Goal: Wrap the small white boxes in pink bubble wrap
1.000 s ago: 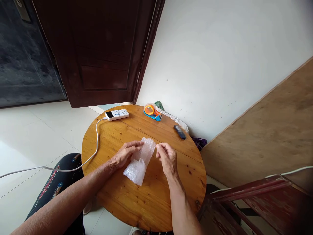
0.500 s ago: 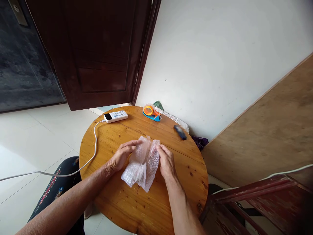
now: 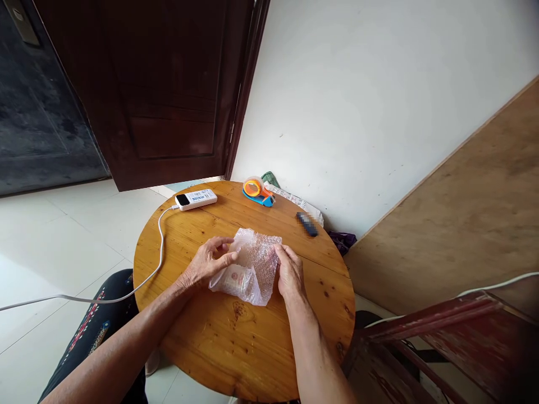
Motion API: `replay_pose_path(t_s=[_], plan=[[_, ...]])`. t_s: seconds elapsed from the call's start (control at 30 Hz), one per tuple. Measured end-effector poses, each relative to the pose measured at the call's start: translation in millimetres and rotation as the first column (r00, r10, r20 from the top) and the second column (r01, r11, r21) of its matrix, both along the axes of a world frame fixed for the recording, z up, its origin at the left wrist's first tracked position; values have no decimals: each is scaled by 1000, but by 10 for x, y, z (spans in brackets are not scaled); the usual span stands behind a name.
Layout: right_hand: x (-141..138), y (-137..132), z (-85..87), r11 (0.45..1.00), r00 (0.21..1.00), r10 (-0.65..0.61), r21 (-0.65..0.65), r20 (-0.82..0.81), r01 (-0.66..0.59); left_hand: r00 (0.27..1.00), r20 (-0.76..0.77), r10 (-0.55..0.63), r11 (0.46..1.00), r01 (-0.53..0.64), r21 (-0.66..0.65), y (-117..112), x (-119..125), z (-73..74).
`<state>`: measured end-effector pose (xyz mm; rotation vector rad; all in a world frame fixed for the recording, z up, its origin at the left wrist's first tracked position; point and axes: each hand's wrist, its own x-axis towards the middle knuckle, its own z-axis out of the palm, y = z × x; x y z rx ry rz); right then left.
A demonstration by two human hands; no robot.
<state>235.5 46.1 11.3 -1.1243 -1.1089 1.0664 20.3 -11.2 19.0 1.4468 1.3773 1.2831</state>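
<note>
A crumpled sheet of clear bubble wrap lies spread on the round wooden table. Under its folded front part something pale with a small reddish mark shows through, too blurred to name. My right hand pinches the wrap's right edge between thumb and fingers. At the left side, my left hand has thumb and fingers apart, reaching over the wrap's edge. Whether its fingertips touch the wrap, I cannot tell.
A white power bank with a plugged-in cable lies at the table's back left. Farther back stands an orange and blue tape dispenser. A dark, pixelated object lies at right. Beyond are a wall and a dark red door.
The wrap has been opened out flatter, its right flap drawn to the right by my right hand. My left thumb and fingers have spread apart. The view has shifted slightly.
</note>
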Motion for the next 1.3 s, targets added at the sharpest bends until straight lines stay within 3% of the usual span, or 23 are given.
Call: replay_pose_path(t_s=[0.13, 0.23, 0.33, 0.5, 0.9, 1.0, 1.13, 1.3], plan=[[9, -1, 12, 999, 1000, -8, 41, 16, 8, 998, -6, -61, 997, 61, -37, 23, 50, -25], [18, -10, 45, 997, 998, -35, 66, 51, 32, 997, 28, 65, 988, -61, -140, 53, 59, -57], [49, 6, 57, 995, 993, -81, 69, 88, 75, 975, -18, 220, 962, -220, -159, 92, 0, -84], [110, 72, 2, 989, 979, -146, 8, 141, 147, 943, -94, 319, 934, -330, -138, 141, -136, -100], [214, 143, -82, 973, 895, -229, 126, 383, 195, 941, -84, 327, 938, -334, -89, 123, -137, -73], [212, 133, -81, 978, 864, -207, 107, 460, 177, 933, -242, 266, 954, -291, -74, 119, -132, -73], [220, 111, -101, 985, 779, -171, 119, 603, 124, 815, -540, 211, 962, -272, -34, 121, -134, -99], [238, 158, -127, 972, 740, -219, 209, 637, 107, 768, -602, 216, 959, -283, -17, 141, -138, -138]])
